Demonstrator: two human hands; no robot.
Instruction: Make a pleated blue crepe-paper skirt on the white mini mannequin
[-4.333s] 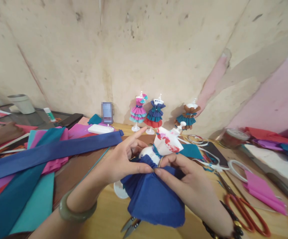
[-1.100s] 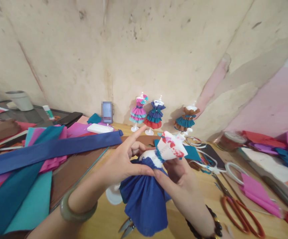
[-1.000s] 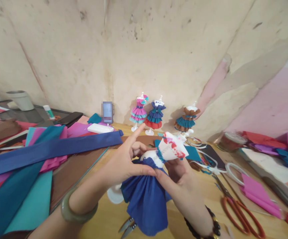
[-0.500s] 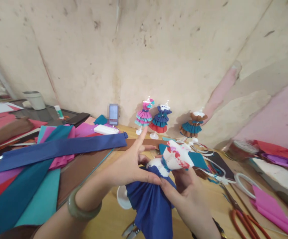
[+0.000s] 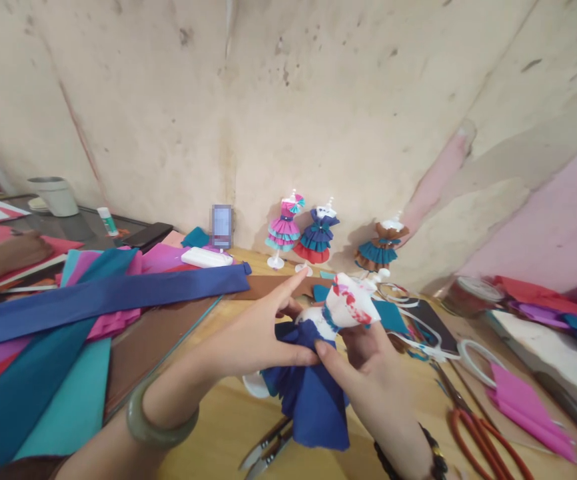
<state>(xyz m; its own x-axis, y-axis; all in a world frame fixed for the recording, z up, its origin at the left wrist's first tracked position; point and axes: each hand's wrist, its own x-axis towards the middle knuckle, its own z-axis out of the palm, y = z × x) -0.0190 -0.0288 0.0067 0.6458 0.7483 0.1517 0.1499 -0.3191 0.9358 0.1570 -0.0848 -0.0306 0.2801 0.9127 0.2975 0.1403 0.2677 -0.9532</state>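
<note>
Our left hand is partly open, index finger extended, thumb pressing the gathered blue skirt at the waist of the white dress form. Our right hand is partly closed against the dress form, thumb at the same waist. The dress form tilts over the bench, near the snips.

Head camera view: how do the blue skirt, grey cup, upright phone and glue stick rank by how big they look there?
1. Blue skirt, helped by being nearest the camera
2. Grey cup
3. Upright phone
4. Glue stick
</note>
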